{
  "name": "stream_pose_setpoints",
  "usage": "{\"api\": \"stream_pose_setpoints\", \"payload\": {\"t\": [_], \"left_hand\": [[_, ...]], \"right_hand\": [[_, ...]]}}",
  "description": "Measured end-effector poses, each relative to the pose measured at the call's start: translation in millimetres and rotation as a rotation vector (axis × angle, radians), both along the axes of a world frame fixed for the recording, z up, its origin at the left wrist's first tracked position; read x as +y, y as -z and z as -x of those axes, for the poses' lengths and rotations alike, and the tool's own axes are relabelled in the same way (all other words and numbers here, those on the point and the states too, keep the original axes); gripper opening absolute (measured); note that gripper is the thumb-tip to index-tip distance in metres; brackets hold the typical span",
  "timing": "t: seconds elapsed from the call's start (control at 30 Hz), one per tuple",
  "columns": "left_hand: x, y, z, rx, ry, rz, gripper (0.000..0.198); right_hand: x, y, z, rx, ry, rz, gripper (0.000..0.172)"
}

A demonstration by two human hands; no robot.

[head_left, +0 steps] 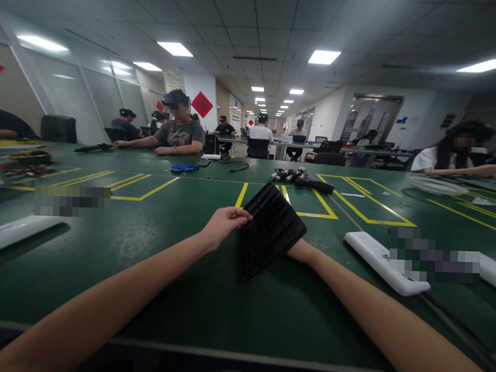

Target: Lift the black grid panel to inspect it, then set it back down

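Observation:
A thin black tray [271, 233], divided by raised ribs into several shallow compartments, is held tilted above the green table. My right hand [300, 249] grips it from behind at the lower right edge, with its fingers hidden by the tray. At the tray's left side, my left hand [225, 224] has thumb and fingers closed in a pinch against the ribbed face. Whatever lies between those fingertips is too small to make out.
Yellow tape outlines mark the green table [167, 291]. White power strips [386, 264] lie right and left, one trailing a cable. Beyond the tray sit a cluster of dark and silver parts [289, 175] and a blue item [184, 167]. A person [180, 132] works across the table.

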State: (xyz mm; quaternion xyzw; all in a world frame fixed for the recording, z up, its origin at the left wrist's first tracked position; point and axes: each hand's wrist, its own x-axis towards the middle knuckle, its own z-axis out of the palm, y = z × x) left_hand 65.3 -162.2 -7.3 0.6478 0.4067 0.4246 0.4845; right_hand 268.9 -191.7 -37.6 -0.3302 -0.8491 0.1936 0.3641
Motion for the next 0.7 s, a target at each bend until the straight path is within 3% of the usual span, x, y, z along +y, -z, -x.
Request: {"api": "stream_pose_setpoints", "payload": {"t": [0.2, 0.47, 0.7], "left_hand": [[-2.6, 3.8, -3.3, 0.021, 0.066, -0.044, 0.019], [2.9, 8.0, -2.6, 0.156, 0.071, -0.101, 0.017], [4.3, 4.9, 0.1, 0.246, 0.137, -0.354, 0.007]], "right_hand": [[-1.4, -2.1, -2.8, 0.032, 0.003, 0.045, 0.046], [7.8, 8.5, -8.3, 0.016, 0.012, 0.005, 0.045], [4.1, 4.8, -5.2, 0.047, 0.009, 0.006, 0.043]]}}
